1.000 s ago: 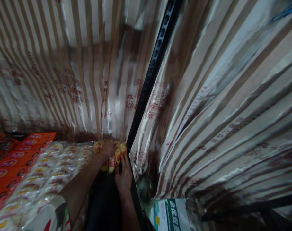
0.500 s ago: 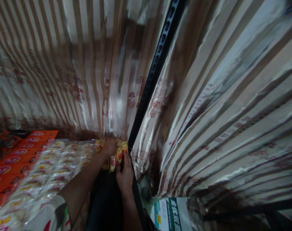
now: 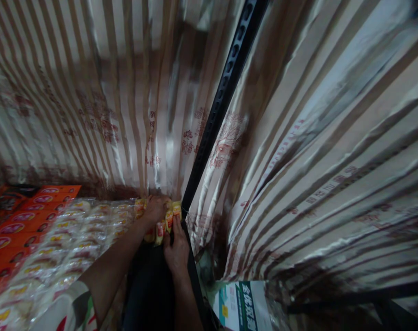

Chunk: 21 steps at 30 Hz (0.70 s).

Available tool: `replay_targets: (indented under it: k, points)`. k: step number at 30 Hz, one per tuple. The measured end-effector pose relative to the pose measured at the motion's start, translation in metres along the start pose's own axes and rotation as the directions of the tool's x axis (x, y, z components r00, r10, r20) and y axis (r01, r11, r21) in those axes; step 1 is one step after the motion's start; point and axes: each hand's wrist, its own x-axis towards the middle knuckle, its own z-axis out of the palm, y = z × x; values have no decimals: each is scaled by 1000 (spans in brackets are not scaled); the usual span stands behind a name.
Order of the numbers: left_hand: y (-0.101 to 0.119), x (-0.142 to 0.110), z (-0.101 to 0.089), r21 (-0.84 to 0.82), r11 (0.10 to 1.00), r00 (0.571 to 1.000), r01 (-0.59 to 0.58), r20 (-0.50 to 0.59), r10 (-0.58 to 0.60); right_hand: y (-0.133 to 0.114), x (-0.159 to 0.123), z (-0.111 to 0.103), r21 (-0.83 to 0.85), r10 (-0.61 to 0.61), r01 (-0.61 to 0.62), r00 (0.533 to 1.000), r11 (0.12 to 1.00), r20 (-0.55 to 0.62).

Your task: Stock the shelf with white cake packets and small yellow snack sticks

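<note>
Small yellow snack packets (image 3: 160, 232) with red labels stand close together at the back of the dark shelf (image 3: 150, 285), beside the post. My left hand (image 3: 156, 209) reaches over them from the left, its fingers curled down on the packets at the rear; the fingertips are partly hidden. Close on its right, my right hand (image 3: 177, 250) has its thumb and fingers around the packets at the right end of the group. Rows of clear-wrapped pale round snacks (image 3: 86, 234) lie to the left of both hands.
Orange snack packs (image 3: 25, 230) lie at the far left. A black perforated post (image 3: 215, 119) slants up beside my hands. Striped, printed plastic sheeting (image 3: 126, 92) hangs behind and to the right. Low on the right is a white and green bag (image 3: 241, 303) with large characters.
The view has shifted very slightly, so everything sits a little further left. Both hands stay at the yellow packets with almost no visible movement.
</note>
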Motion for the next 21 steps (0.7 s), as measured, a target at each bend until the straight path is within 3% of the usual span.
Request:
replay_targets:
  k: [12,16,21]
  points:
    - [2,0,3,-37,998,998,54,-38,-55,-3,-1,3,-31,-3,3,1000,1000,-2]
    - [9,0,3,18,1000,998,0,-57,1,-1,-2,4,-25,-2,2,1000,1000,-2]
    - [16,2,7,94,994,999,-50,7,50,-1,0,3,-26,31,-30,999,999,41]
